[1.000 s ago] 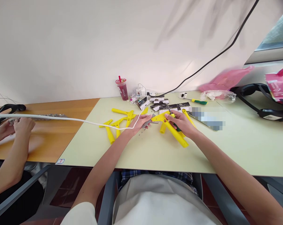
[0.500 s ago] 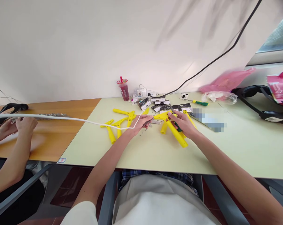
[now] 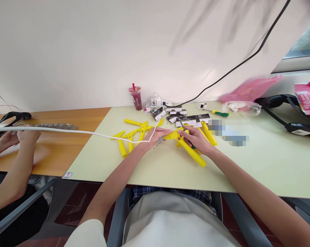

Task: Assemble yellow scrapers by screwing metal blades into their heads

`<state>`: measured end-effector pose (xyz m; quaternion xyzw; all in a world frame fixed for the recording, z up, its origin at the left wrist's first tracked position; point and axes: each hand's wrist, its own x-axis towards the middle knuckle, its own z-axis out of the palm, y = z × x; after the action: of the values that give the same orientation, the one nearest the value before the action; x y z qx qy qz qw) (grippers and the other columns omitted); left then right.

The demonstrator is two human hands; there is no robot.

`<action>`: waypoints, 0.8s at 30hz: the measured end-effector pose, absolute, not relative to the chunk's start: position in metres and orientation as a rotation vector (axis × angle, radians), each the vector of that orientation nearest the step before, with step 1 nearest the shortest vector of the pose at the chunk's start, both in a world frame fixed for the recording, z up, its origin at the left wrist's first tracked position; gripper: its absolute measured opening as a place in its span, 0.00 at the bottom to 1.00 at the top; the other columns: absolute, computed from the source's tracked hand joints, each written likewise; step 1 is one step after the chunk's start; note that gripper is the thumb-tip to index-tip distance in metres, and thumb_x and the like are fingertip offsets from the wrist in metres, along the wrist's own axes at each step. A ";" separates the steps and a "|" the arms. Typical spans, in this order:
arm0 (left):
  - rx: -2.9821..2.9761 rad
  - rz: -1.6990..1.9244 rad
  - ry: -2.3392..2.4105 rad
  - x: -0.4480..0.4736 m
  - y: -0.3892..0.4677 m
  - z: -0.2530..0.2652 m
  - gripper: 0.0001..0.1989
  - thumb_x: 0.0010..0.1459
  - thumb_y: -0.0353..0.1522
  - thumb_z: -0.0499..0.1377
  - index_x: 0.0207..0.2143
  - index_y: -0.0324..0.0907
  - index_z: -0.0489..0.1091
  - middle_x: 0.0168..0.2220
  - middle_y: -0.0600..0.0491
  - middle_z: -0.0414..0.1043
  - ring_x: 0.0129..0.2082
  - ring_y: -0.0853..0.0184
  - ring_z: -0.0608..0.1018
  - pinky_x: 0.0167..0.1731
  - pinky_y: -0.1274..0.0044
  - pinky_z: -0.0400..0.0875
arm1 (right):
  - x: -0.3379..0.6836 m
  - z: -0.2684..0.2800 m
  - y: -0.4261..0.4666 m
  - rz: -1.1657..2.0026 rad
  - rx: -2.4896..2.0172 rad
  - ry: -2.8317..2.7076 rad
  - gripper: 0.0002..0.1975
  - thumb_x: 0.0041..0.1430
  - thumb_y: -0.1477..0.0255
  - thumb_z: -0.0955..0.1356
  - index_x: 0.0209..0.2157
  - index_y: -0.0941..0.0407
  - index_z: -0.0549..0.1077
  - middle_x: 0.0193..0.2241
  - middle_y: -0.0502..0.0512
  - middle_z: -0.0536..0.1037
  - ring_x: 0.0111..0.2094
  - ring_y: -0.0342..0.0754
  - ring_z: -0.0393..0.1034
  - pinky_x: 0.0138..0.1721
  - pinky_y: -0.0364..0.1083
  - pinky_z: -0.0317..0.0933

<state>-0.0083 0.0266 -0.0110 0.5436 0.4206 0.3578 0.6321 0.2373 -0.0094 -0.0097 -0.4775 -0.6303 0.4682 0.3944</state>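
Note:
My right hand (image 3: 196, 138) is closed around a yellow plastic scraper handle (image 3: 192, 152), whose wide head points left and whose round grip slants down to the right. A screwdriver (image 3: 181, 123) is tucked in the same hand, its dark shaft sticking up past the fingers and its green grip partly hidden by them. At the scraper's head, my left hand (image 3: 156, 134) pinches a small grey metal plate (image 3: 161, 139) against or beside the yellow edge; exact contact is hidden. Several more yellow scraper handles (image 3: 143, 127) lie to the left, and others (image 3: 209, 133) lie behind my right hand.
Black-and-white small boxes (image 3: 193, 120) and a cup with a straw (image 3: 136, 98) stand toward the wall. A white cable (image 3: 93, 132) crosses over my left hand. Another screwdriver (image 3: 220, 113) and a black headset (image 3: 281, 113) lie right. A co-worker's hands (image 3: 26, 135) are at left.
The yellow scraper handle has shifted slightly left and down and turned, so its head tilts lower. The screwdriver shaft now leans left over the head. Both hands keep their grip.

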 end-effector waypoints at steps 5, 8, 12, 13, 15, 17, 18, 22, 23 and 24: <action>1.216 0.810 0.903 -0.004 0.024 -0.018 0.21 0.54 0.50 0.80 0.39 0.43 0.89 0.41 0.45 0.88 0.53 0.50 0.84 0.59 0.62 0.75 | 0.227 -0.009 -0.017 1.212 -1.144 -1.690 0.30 0.64 0.38 0.75 0.32 0.51 0.73 0.16 0.43 0.68 0.18 0.42 0.56 0.24 0.46 0.53; 1.213 0.815 0.916 -0.001 0.024 -0.021 0.23 0.51 0.52 0.81 0.40 0.46 0.90 0.42 0.46 0.88 0.52 0.52 0.85 0.57 0.65 0.77 | 0.225 -0.011 -0.018 1.217 -1.139 -1.699 0.30 0.63 0.38 0.76 0.32 0.51 0.72 0.17 0.43 0.69 0.18 0.42 0.58 0.24 0.46 0.53; 1.202 0.865 0.959 0.002 0.021 -0.020 0.25 0.48 0.54 0.81 0.40 0.46 0.91 0.45 0.46 0.89 0.52 0.52 0.85 0.54 0.66 0.77 | 0.223 -0.014 -0.018 1.215 -1.149 -1.685 0.29 0.63 0.40 0.76 0.32 0.51 0.74 0.17 0.43 0.68 0.18 0.43 0.58 0.24 0.46 0.53; 1.203 0.875 0.961 0.003 0.021 -0.020 0.25 0.48 0.54 0.81 0.39 0.46 0.90 0.45 0.46 0.89 0.52 0.52 0.85 0.54 0.66 0.77 | 0.223 -0.014 -0.018 1.213 -1.151 -1.680 0.29 0.63 0.40 0.76 0.32 0.51 0.74 0.17 0.43 0.69 0.18 0.43 0.59 0.24 0.46 0.53; 1.219 0.882 0.952 0.004 0.020 -0.020 0.26 0.48 0.55 0.81 0.38 0.45 0.90 0.43 0.46 0.88 0.51 0.52 0.85 0.54 0.66 0.76 | 0.222 -0.015 -0.018 1.207 -1.153 -1.669 0.28 0.63 0.40 0.76 0.32 0.51 0.75 0.17 0.44 0.69 0.18 0.43 0.59 0.24 0.46 0.54; 1.244 0.888 0.946 0.005 0.020 -0.021 0.26 0.49 0.55 0.81 0.38 0.45 0.90 0.42 0.46 0.88 0.51 0.53 0.84 0.55 0.66 0.76 | 0.222 -0.015 -0.019 1.202 -1.157 -1.660 0.28 0.62 0.40 0.77 0.31 0.51 0.75 0.17 0.44 0.69 0.18 0.43 0.59 0.24 0.47 0.54; 1.255 0.899 0.951 0.006 0.020 -0.022 0.25 0.49 0.55 0.80 0.38 0.45 0.90 0.42 0.46 0.88 0.51 0.54 0.84 0.55 0.66 0.75 | 0.221 -0.015 -0.019 1.201 -1.158 -1.654 0.29 0.62 0.40 0.77 0.31 0.51 0.75 0.17 0.44 0.69 0.18 0.43 0.59 0.24 0.47 0.53; 1.245 0.964 0.978 0.006 0.022 -0.024 0.23 0.50 0.52 0.80 0.39 0.45 0.89 0.44 0.48 0.87 0.48 0.58 0.83 0.51 0.69 0.75 | 0.220 -0.015 -0.018 1.224 -1.153 -1.580 0.30 0.60 0.39 0.78 0.31 0.51 0.73 0.16 0.43 0.67 0.18 0.42 0.57 0.24 0.46 0.52; 1.234 0.965 0.978 0.006 0.022 -0.024 0.23 0.51 0.52 0.80 0.39 0.45 0.89 0.43 0.48 0.87 0.47 0.59 0.83 0.49 0.69 0.75 | 0.220 -0.015 -0.018 1.230 -1.153 -1.560 0.30 0.59 0.39 0.78 0.31 0.51 0.73 0.16 0.42 0.66 0.18 0.42 0.57 0.24 0.46 0.52; 1.228 0.959 0.977 0.006 0.021 -0.023 0.23 0.51 0.52 0.80 0.40 0.45 0.89 0.43 0.49 0.86 0.46 0.59 0.83 0.47 0.70 0.75 | 0.220 -0.015 -0.018 1.233 -1.156 -1.543 0.30 0.59 0.39 0.78 0.30 0.51 0.72 0.16 0.42 0.66 0.18 0.42 0.56 0.24 0.46 0.51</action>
<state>0.0060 0.0215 -0.0232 0.5310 0.4224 0.4147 0.6063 0.2205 -0.0180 -0.0149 -0.4598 -0.6138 0.4906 0.4137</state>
